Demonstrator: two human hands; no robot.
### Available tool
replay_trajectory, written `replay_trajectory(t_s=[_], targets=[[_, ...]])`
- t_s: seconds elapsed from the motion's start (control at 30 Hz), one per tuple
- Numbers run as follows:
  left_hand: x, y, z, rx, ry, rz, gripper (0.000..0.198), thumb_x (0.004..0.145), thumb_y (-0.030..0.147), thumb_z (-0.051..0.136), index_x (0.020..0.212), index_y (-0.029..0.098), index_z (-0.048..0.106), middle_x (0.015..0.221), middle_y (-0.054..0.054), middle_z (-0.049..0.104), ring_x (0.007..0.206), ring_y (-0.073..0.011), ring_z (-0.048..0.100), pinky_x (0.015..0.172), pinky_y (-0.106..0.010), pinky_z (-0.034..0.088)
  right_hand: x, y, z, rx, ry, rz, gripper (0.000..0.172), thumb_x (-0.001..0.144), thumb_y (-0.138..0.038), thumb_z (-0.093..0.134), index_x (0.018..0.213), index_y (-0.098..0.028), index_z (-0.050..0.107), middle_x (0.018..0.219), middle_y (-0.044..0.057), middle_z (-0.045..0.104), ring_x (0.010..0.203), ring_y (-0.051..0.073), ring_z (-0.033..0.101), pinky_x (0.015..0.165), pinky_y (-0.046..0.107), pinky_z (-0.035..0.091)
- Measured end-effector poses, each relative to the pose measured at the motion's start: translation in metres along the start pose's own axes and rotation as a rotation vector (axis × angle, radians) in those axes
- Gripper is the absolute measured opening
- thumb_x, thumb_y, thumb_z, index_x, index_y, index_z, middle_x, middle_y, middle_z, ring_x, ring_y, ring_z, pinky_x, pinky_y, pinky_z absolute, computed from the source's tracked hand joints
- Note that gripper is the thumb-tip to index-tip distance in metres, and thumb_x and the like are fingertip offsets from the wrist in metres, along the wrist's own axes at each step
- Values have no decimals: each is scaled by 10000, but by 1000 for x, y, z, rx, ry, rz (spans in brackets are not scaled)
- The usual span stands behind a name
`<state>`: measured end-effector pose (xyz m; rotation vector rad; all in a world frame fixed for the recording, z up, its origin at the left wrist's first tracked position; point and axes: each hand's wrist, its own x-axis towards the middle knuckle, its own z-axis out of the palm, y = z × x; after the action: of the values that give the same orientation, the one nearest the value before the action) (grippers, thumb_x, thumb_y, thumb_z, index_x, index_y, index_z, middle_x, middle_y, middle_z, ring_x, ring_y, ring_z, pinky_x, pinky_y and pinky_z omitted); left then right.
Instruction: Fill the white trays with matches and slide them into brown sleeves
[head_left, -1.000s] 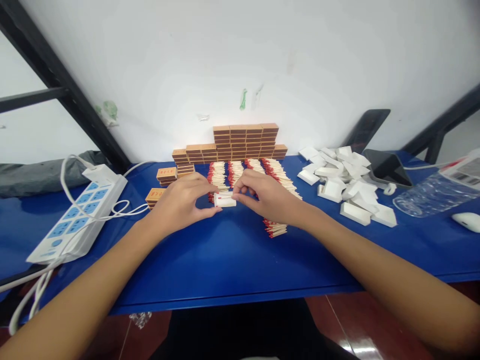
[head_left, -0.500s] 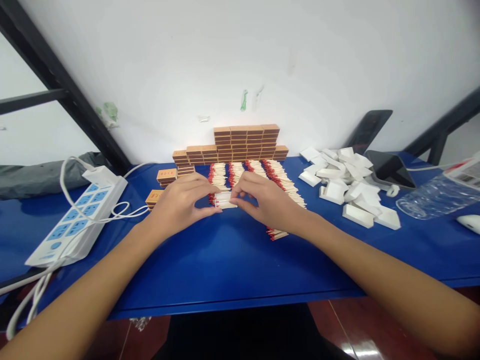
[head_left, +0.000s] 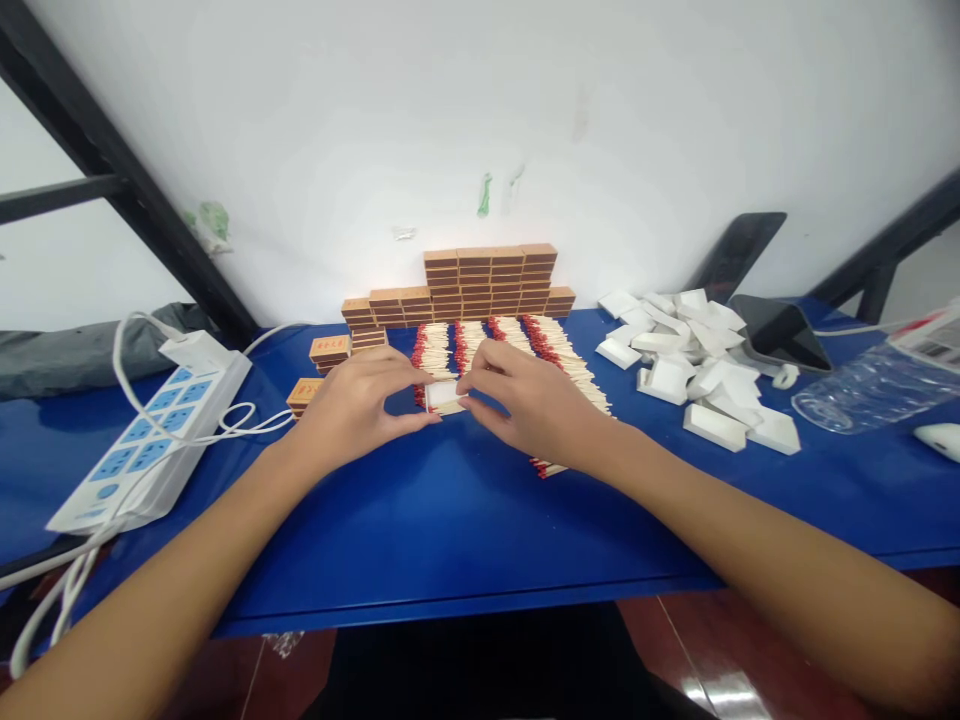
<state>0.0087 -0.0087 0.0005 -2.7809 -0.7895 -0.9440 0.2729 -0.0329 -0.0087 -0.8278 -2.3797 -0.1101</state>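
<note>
The white tray (head_left: 439,392) sits at the near end of the match rows (head_left: 433,348). Its far side shows bare where a red match head lay a second ago; pale sticks line its near edge. The left hand (head_left: 435,400) pinches its left end, as before. The right hand's (head_left: 461,394) thumb and forefinger, pressed together earlier, have parted at its right end; whether they grip is unclear. Stacked matchboxes (head_left: 491,282) behind the rows are unchanged.

Bare forearms (head_left: 217,530) slant up from the lower corners; left hand (head_left: 360,400) and right hand (head_left: 536,400) face each other mid-frame, fingers (head_left: 405,379) bent inward.
</note>
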Motion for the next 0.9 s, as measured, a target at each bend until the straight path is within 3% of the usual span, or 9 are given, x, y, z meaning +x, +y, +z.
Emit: replay_trajectory(t_s=[0.13,0.23,0.4,0.53,0.63,0.77,0.9], targets=[[-1,-9,-6,166,17,-54,301,923,391,828,1104,152,800,994,-108,812,934,-282,750,852,-409,593,1,1,5,95,5,94,128,1047,-188,575,1023,-182,701,999,87,640,889,207,610,752,335,483],[-2,-14,-11,264,35,-110,289,927,364,818,1121,149,805,1058,-128,819,995,-312,746,895,-435,590,1,3,15,164,-88,165,55,1007,-204,667,1007,-177,715,1014,83,635,931,217,621,800,348,496],[-2,-15,-12,288,-17,-165,276,926,367,810,1114,164,812,1096,-125,821,1022,-323,740,927,-455,581,2,2,29,202,-234,264,69,1011,-184,672,951,-175,706,1024,85,635,1000,235,613,871,366,486],[-1,-15,-12,252,-63,-153,286,915,367,821,1116,165,805,1058,-112,820,992,-307,741,896,-435,577,3,2,25,291,-282,251,94,1028,-150,634,957,-180,688,1023,77,636,975,215,606,874,348,481],[0,-14,-12,197,-71,-115,301,908,397,836,1097,166,802,1025,-101,812,945,-279,742,838,-396,564,4,5,15,339,-242,234,83,1041,-174,629,975,-192,676,1028,65,630,952,199,602,864,336,482],[1,-6,-8,113,-63,-77,317,908,427,840,1092,170,812,924,-83,788,855,-250,720,753,-366,537,7,7,7,255,-54,248,63,1043,-195,631,985,-204,654,1027,61,614,932,204,593,829,341,478],[1,2,-1,26,-34,-46,343,921,431,828,1133,162,801,969,-94,801,931,-261,729,805,-375,571,8,2,12,142,3,182,75,1042,-185,625,972,-195,651,1015,77,606,958,227,588,837,366,483]])
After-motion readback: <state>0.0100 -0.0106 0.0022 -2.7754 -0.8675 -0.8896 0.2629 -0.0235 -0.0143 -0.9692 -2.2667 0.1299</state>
